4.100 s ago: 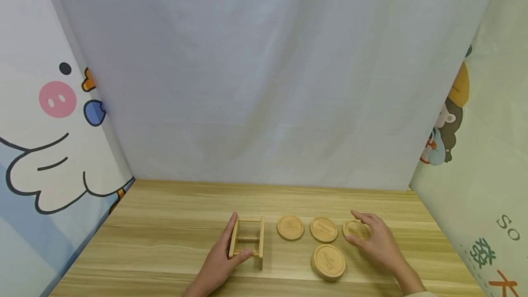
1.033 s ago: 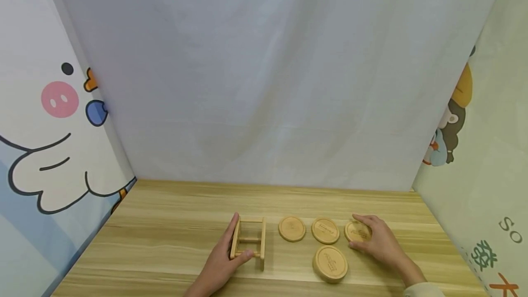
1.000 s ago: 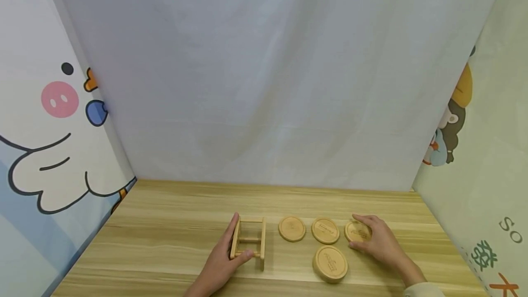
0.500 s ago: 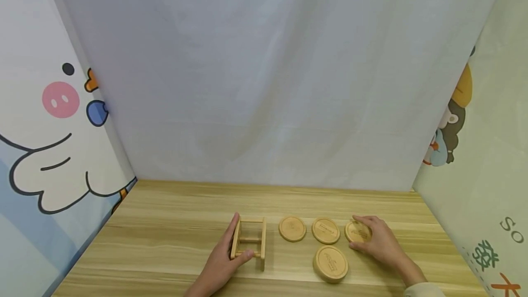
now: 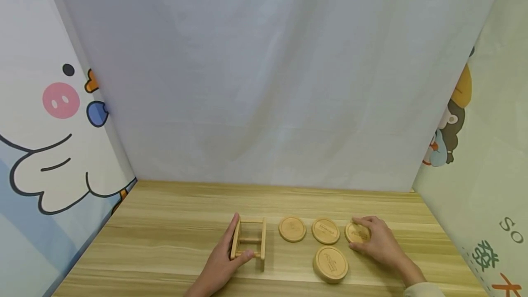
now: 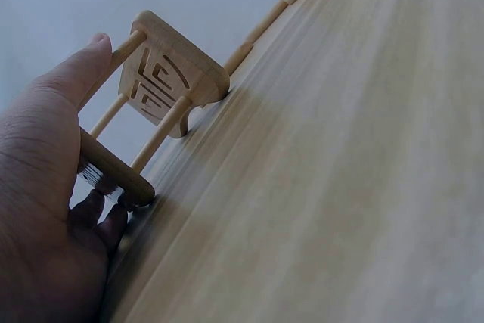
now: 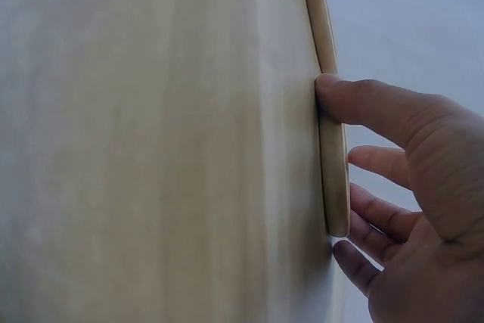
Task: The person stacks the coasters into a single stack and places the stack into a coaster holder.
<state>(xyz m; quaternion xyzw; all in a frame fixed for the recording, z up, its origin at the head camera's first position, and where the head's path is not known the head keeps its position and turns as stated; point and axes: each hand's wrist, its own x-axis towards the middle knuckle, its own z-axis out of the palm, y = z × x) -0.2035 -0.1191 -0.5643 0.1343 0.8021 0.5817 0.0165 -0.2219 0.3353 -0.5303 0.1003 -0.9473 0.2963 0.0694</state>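
My left hand (image 5: 222, 260) holds a small wooden coaster rack (image 5: 263, 237), which stands on the table. Its thumb lies over a front rod, and its other fingers run along the left side panel. Cut-out slots show in the rack's far panel (image 6: 170, 66) in the left wrist view. With thumb and fingers at its rim, my right hand (image 5: 381, 244) grips the rightmost round wooden coaster (image 5: 356, 232), flat on the table. In the right wrist view the thumb presses that coaster's edge (image 7: 335, 179); some fingertips are hidden behind it.
Two flat coasters, a left one (image 5: 292, 229) and a middle one (image 5: 326, 231), lie between the hands. Nearer the front sits a stack of coasters (image 5: 331, 264). A pale curtain (image 5: 268, 81) closes off the back of the wooden table (image 5: 177, 223), with printed cloths at both sides.
Over the last seconds my right hand's fingers have drawn slightly closer around the rightmost coaster. The left hand, the rack and the coasters stay where they were.
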